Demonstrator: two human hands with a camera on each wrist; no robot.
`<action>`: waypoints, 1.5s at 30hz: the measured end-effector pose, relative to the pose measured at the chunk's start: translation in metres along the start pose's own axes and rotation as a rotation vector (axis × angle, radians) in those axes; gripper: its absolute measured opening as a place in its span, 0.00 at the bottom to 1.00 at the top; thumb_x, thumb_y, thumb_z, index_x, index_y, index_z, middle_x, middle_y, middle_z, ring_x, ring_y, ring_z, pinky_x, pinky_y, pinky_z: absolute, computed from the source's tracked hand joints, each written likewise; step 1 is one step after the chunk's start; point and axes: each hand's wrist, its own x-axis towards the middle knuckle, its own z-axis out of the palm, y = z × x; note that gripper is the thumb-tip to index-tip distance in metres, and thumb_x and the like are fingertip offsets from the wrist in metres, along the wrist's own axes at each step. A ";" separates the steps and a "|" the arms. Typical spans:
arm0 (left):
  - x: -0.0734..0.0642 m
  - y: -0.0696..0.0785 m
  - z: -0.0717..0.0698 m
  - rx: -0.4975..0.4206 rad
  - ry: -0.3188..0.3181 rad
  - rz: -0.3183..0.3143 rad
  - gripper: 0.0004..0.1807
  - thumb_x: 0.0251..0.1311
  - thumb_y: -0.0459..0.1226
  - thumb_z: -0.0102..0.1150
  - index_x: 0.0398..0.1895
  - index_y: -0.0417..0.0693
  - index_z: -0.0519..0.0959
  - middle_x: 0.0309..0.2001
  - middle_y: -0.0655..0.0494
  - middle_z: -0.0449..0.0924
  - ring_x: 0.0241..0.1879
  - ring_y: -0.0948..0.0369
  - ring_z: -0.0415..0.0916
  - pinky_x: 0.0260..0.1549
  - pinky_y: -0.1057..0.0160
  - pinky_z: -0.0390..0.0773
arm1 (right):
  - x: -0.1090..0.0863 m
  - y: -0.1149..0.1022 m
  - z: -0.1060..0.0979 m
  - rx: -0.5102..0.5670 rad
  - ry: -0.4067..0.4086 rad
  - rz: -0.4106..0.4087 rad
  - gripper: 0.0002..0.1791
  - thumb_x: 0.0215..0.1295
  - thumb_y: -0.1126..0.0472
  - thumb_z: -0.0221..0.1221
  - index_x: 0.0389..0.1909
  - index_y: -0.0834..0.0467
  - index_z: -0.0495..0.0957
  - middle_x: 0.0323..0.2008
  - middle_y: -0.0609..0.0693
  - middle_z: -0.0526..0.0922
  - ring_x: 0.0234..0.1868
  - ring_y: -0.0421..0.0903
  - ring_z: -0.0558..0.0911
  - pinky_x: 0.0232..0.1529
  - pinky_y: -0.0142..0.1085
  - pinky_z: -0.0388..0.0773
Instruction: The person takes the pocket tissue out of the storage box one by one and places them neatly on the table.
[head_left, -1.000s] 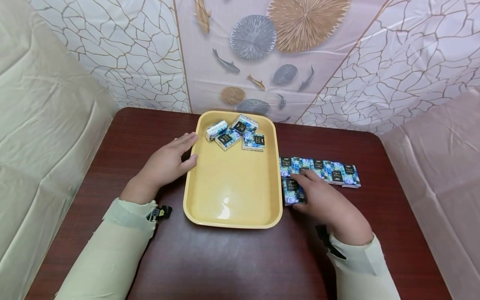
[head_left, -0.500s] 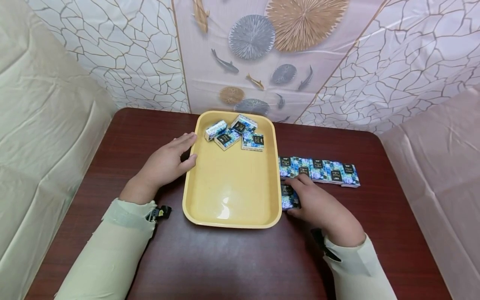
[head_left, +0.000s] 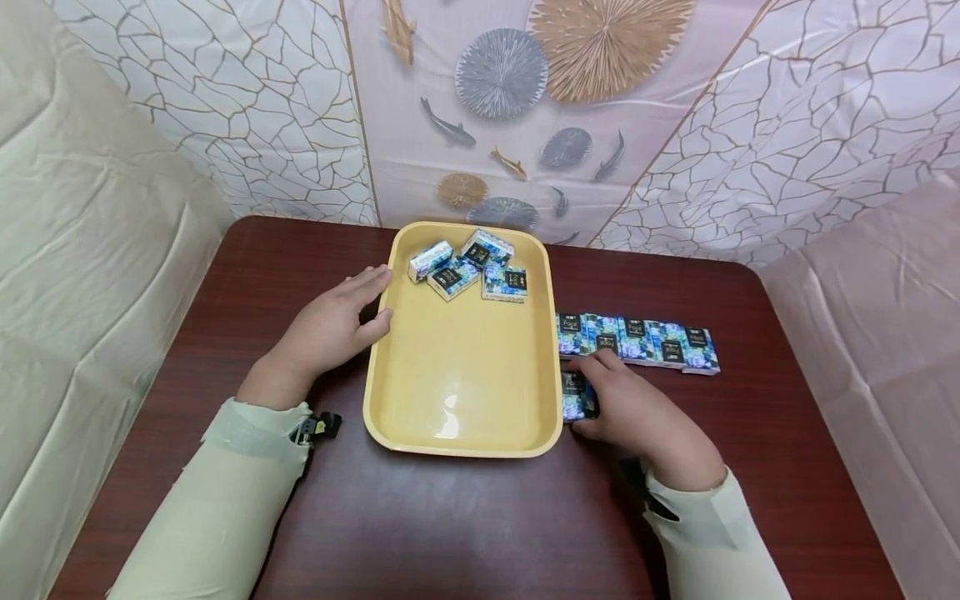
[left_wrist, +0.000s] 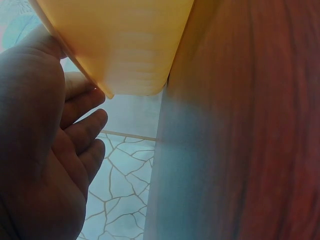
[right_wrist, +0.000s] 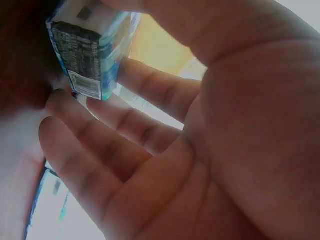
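Note:
A yellow tray (head_left: pixel 465 367) lies on the table, with several small blue-flowered tissue packs (head_left: pixel 505 283) in its far end. My left hand (head_left: pixel 322 337) rests its fingertips and thumb against the tray's left rim, fingers fairly straight. In the left wrist view those fingers (left_wrist: pixel 82 107) lie along the tray's side (left_wrist: pixel 115 50). Beside the tray's right rim, my right hand (head_left: pixel 641 417) pinches one tissue pack (head_left: pixel 576 396) between thumb and fingers. The right wrist view has this pack (right_wrist: pixel 82 55) tilted, its barcode side showing. The palm hides part of what lies behind.
A row of several more tissue packs (head_left: pixel 637 340) extends rightward from the tray, just beyond my right hand. The dark red table (head_left: pixel 435 525) ends at the back against a patterned curtain (head_left: pixel 675 208). Pale cloth (head_left: pixel 82 208) hangs at both sides.
My right hand has slid the pack slightly left and toward me, up against the tray's right side. The left hand and the packs in the tray have stayed put.

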 end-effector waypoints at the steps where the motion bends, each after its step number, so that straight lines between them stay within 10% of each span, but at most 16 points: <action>1: 0.000 0.000 0.000 0.002 0.000 0.000 0.38 0.76 0.55 0.52 0.83 0.55 0.60 0.83 0.58 0.59 0.83 0.55 0.56 0.82 0.47 0.58 | 0.001 0.001 0.001 0.003 -0.001 -0.003 0.47 0.54 0.48 0.80 0.74 0.49 0.69 0.62 0.53 0.71 0.51 0.50 0.81 0.58 0.55 0.86; 45: 0.000 0.001 -0.002 -0.002 -0.007 -0.002 0.38 0.75 0.54 0.53 0.83 0.54 0.60 0.83 0.58 0.59 0.83 0.55 0.55 0.82 0.47 0.58 | 0.004 0.002 0.003 -0.027 0.035 0.032 0.48 0.53 0.48 0.80 0.75 0.47 0.69 0.66 0.53 0.73 0.57 0.54 0.80 0.62 0.60 0.82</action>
